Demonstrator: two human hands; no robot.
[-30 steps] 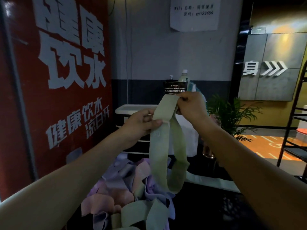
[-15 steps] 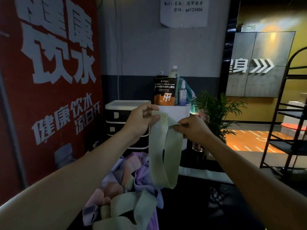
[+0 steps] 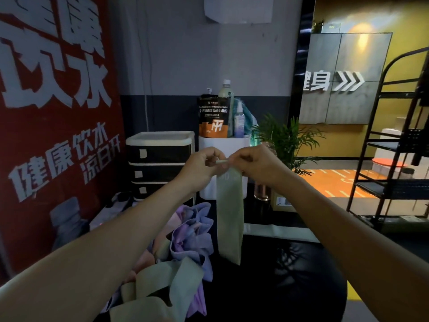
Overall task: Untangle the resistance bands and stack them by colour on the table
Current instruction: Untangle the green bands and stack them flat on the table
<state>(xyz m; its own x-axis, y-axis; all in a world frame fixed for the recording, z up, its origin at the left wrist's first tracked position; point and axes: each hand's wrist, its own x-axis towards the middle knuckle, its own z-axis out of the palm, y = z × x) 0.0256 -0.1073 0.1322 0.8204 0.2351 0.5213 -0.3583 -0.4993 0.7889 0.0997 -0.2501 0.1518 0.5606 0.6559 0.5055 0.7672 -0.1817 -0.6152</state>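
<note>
Both hands, left hand (image 3: 204,163) and right hand (image 3: 253,162), pinched the top edge of a flat pale-green fabric resistance band (image 3: 229,219); looked light and floppy, so holding the top corners seemed best.

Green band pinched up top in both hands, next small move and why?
Probably lower the green band flat onto the bare dark table, right of the tangled pile. Left hand and right hand pinch its top edge; it hangs straight and free of the pile.

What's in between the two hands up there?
The top edge of the green band, pinched by the left hand and right hand; the head view shows it hanging flat below them.
</note>
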